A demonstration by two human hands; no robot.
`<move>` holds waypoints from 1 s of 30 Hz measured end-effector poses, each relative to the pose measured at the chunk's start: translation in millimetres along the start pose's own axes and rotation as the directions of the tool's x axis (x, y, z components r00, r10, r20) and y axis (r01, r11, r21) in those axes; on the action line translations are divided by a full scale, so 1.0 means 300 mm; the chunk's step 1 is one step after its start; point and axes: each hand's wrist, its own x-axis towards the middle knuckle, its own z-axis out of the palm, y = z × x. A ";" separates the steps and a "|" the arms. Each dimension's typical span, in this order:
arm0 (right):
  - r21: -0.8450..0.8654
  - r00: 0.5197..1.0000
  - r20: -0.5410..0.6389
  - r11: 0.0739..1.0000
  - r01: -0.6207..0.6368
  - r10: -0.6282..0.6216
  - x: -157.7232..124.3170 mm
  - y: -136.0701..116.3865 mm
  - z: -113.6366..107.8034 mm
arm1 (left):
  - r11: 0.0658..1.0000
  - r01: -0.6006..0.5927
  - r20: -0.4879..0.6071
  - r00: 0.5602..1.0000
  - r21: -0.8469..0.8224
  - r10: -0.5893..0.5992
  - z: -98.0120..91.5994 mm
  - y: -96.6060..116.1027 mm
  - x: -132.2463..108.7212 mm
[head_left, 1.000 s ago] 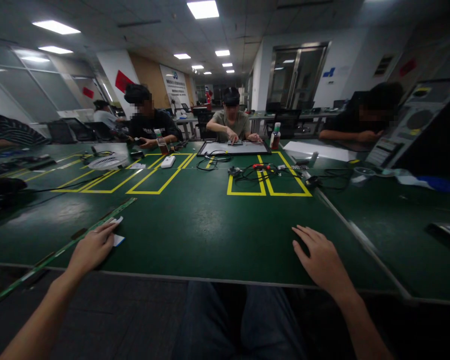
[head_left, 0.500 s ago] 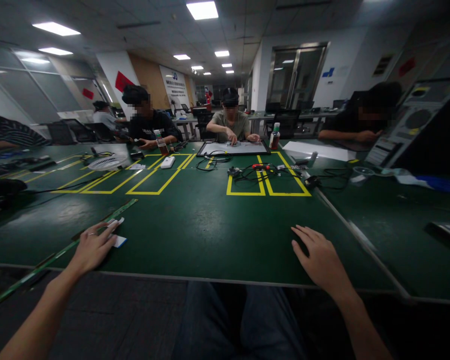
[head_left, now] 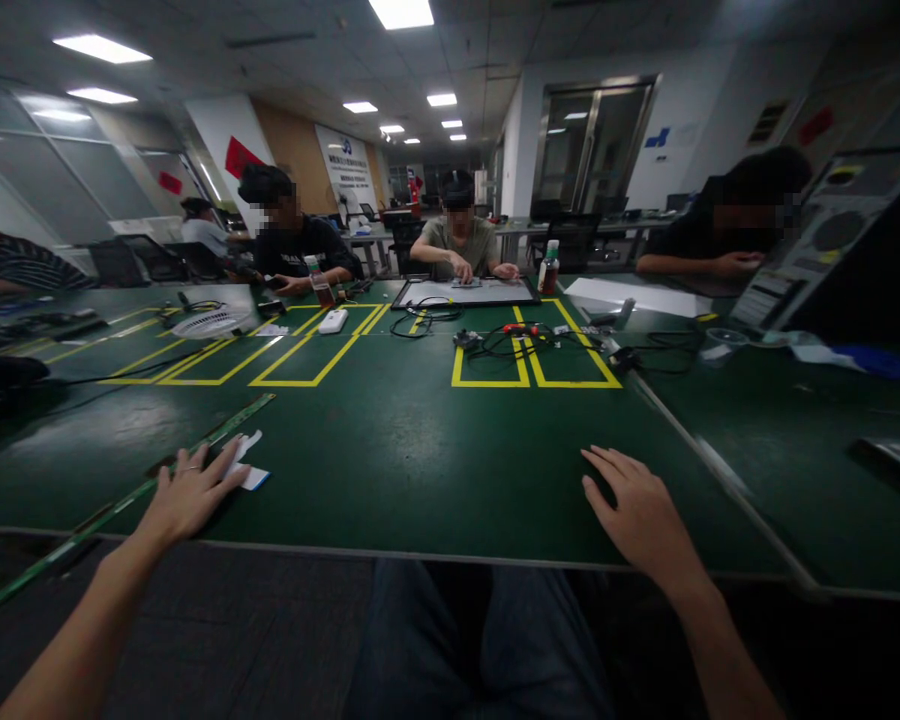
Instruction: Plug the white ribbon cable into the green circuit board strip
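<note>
My left hand point(head_left: 189, 497) lies with its fingers spread on the green table point(head_left: 412, 450), over part of a small white and blue paper piece point(head_left: 255, 477). Beside that hand, a long narrow green strip point(head_left: 236, 420) runs diagonally and reaches past the table's front edge. On the right, my right hand point(head_left: 640, 510) rests palm down on the bare tabletop, fingers apart, with nothing in it.
Yellow tape outlines point(head_left: 307, 382) mark the table's middle. Black cables point(head_left: 495, 345) with a red part lie on them, and a white box point(head_left: 333, 321) sits left. People work across the table; a computer case point(head_left: 832, 230) stands at right.
My left hand's fingers have spread wider, and the white and blue paper has shifted slightly to the right. My right hand has barely moved.
</note>
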 end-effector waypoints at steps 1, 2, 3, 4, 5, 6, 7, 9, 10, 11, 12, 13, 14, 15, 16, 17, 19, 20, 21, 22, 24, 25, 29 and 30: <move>-0.002 1.000 0.000 1.000 0.001 -0.001 0.000 0.001 0.001 | 1.000 -0.004 -0.018 1.000 -0.019 0.003 0.000 0.009 -0.003; -0.003 1.000 0.000 1.000 0.004 -0.004 0.000 0.001 0.002 | 0.999 -0.016 -0.045 0.999 -0.046 0.014 0.000 0.022 -0.006; -0.003 1.000 0.000 1.000 0.006 -0.006 -0.001 0.002 0.003 | 0.996 -0.042 -0.073 0.997 -0.076 0.037 -0.001 0.040 -0.007; -0.001 1.000 0.000 1.000 0.009 -0.009 -0.001 0.002 0.004 | 0.990 -0.085 -0.093 0.993 -0.110 0.074 -0.002 0.065 -0.009; 0.001 1.000 -0.001 1.000 0.011 -0.011 -0.001 0.003 0.005 | 0.980 -0.132 -0.109 0.987 -0.151 0.117 -0.004 0.096 -0.009; 0.003 1.000 -0.001 1.000 0.011 -0.011 -0.001 0.003 0.005 | 0.965 -0.177 -0.121 0.980 -0.195 0.155 -0.007 0.136 -0.010; 0.004 1.000 -0.001 1.000 0.009 -0.009 -0.001 0.003 0.005 | 0.947 -0.215 -0.133 0.973 -0.238 0.187 -0.011 0.183 -0.012; 0.004 1.000 0.001 1.000 0.004 -0.004 -0.001 0.004 0.005 | 0.908 -0.283 -0.151 0.957 -0.308 0.247 -0.024 0.299 -0.017; 0.006 1.000 0.002 1.000 0.002 -0.002 -0.001 0.004 0.004 | 0.887 -0.318 -0.158 0.947 -0.334 0.280 -0.032 0.365 -0.021; 0.009 1.000 0.002 1.000 0.001 -0.001 -0.001 0.004 0.004 | 0.862 -0.360 -0.161 0.933 -0.358 0.323 -0.042 0.436 -0.027; 0.013 1.000 0.001 1.000 0.002 -0.002 -0.001 0.005 0.004 | 0.828 -0.409 -0.162 0.912 -0.383 0.376 -0.052 0.508 -0.034; 0.018 1.000 -0.002 1.000 0.002 -0.002 -0.001 0.005 0.004 | 0.786 -0.463 -0.168 0.885 -0.410 0.434 -0.064 0.581 -0.042; 0.023 1.000 -0.005 1.000 0.003 -0.003 -0.002 0.005 0.004 | 0.733 -0.522 -0.179 0.849 -0.437 0.497 -0.076 0.654 -0.052; 0.027 1.000 -0.007 1.000 0.003 -0.003 -0.002 0.005 0.004 | 0.672 -0.579 -0.196 0.805 -0.461 0.560 -0.089 0.725 -0.063; 0.029 1.000 -0.007 1.000 0.002 -0.002 -0.002 0.005 0.005 | 0.608 -0.633 -0.208 0.755 -0.479 0.622 -0.102 0.792 -0.075; 0.030 1.000 -0.006 1.000 -0.001 0.001 -0.003 0.004 0.005 | 0.545 -0.679 -0.218 0.703 -0.492 0.677 -0.115 0.856 -0.087; 0.026 1.000 -0.001 1.000 -0.005 0.005 -0.003 0.003 0.006 | 0.439 -0.746 -0.214 0.598 -0.501 0.772 -0.140 0.970 -0.110; 0.023 1.000 0.001 1.000 -0.006 0.006 -0.002 0.003 0.006 | 0.399 -0.768 -0.203 0.552 -0.502 0.808 -0.151 1.019 -0.119; 0.021 1.000 0.002 1.000 -0.007 0.007 -0.002 0.002 0.005 | 0.366 -0.784 -0.191 0.512 -0.501 0.837 -0.162 1.061 -0.128; 0.020 1.000 0.002 1.000 -0.007 0.007 -0.002 0.001 0.004 | 0.341 -0.796 -0.181 0.481 -0.499 0.858 -0.170 1.097 -0.134; 0.022 1.000 0.002 1.000 -0.008 0.008 -0.001 -0.001 0.001 | 0.310 -0.811 -0.178 0.444 -0.496 0.878 -0.182 1.147 -0.142; 0.023 1.000 0.002 1.000 -0.008 0.008 -0.001 -0.003 0.000 | 0.298 -0.816 -0.183 0.433 -0.495 0.883 -0.186 1.162 -0.144; 0.022 1.000 0.006 1.000 -0.011 0.011 -0.002 -0.008 -0.004 | 0.268 -0.823 -0.208 0.415 -0.501 0.885 -0.190 1.167 -0.153; 0.022 1.000 0.007 1.000 -0.013 0.013 -0.002 -0.010 -0.005 | 0.267 -0.820 -0.216 0.421 -0.507 0.881 -0.190 1.162 -0.156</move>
